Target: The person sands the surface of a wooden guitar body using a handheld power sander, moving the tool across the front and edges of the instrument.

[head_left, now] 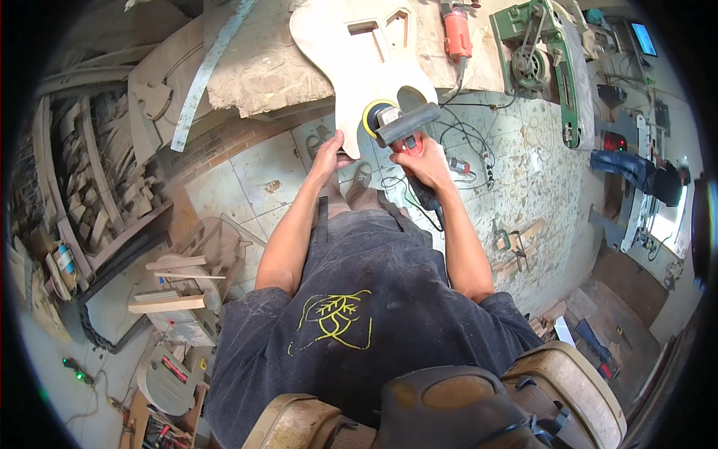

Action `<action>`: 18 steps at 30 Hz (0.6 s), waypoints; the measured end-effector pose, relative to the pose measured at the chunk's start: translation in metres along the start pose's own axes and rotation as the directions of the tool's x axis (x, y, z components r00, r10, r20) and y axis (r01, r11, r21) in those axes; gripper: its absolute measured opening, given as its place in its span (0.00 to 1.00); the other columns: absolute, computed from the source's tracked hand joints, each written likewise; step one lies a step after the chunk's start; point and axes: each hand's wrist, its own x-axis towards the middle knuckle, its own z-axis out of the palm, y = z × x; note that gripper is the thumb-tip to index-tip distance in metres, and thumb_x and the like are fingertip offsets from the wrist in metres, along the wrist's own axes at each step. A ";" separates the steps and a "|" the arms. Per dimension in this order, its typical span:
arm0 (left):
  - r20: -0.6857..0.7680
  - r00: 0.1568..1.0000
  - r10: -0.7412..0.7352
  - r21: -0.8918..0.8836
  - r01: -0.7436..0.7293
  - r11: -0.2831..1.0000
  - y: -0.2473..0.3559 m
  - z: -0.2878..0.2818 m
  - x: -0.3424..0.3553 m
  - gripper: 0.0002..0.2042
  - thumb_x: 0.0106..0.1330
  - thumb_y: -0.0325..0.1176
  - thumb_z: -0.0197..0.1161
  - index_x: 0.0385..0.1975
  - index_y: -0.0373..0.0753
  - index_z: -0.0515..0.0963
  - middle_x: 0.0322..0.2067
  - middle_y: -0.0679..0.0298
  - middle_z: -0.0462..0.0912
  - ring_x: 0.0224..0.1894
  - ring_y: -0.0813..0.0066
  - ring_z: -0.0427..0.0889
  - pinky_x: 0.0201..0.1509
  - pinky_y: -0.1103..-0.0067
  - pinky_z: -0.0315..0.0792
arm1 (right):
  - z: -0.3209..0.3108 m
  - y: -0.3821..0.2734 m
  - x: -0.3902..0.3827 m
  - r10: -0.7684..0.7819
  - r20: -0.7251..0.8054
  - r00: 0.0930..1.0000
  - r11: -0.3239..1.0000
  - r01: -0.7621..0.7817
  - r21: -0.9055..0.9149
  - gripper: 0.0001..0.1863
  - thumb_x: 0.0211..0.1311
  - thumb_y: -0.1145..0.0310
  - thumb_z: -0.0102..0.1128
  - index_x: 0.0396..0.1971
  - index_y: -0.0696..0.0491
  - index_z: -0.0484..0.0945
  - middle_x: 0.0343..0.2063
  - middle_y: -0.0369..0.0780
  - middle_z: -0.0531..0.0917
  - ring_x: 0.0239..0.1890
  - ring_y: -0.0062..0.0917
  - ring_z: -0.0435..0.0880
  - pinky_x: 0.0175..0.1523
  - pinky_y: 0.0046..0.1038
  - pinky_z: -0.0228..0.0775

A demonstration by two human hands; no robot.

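Observation:
A pale wooden guitar body (348,63) with cut-out cavities lies on the workbench (262,84), and its near end juts past the bench edge toward me. My left hand (327,159) grips the pointed horn at that near left end, the fingers partly hidden under the wood. In my right hand (426,161) is a power sander (407,126) with a round yellow-edged pad and a grey cylinder across its top. The pad is tilted against or just beside the edge of the body; contact cannot be made out. The sander's dark handle runs back beneath my wrist.
A red power tool (457,34) rests on the bench to the right, near a green belt machine (572,82). At the left a long metal strip (209,75) overhangs the bench. Cables (467,131) trail over the tiled floor. Offcuts (112,161) fill the left side; another person (647,172) is far right.

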 end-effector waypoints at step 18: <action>-0.008 1.000 -0.003 0.019 0.003 1.000 0.005 0.004 -0.002 0.35 0.81 0.61 0.44 0.63 0.29 0.73 0.53 0.47 0.84 0.54 0.55 0.87 0.62 0.63 0.80 | -0.001 0.009 -0.008 0.035 -0.134 0.990 0.999 -0.036 -0.008 0.37 0.40 0.48 0.77 0.45 0.63 0.80 0.35 0.50 0.89 0.39 0.40 0.90 0.48 0.35 0.80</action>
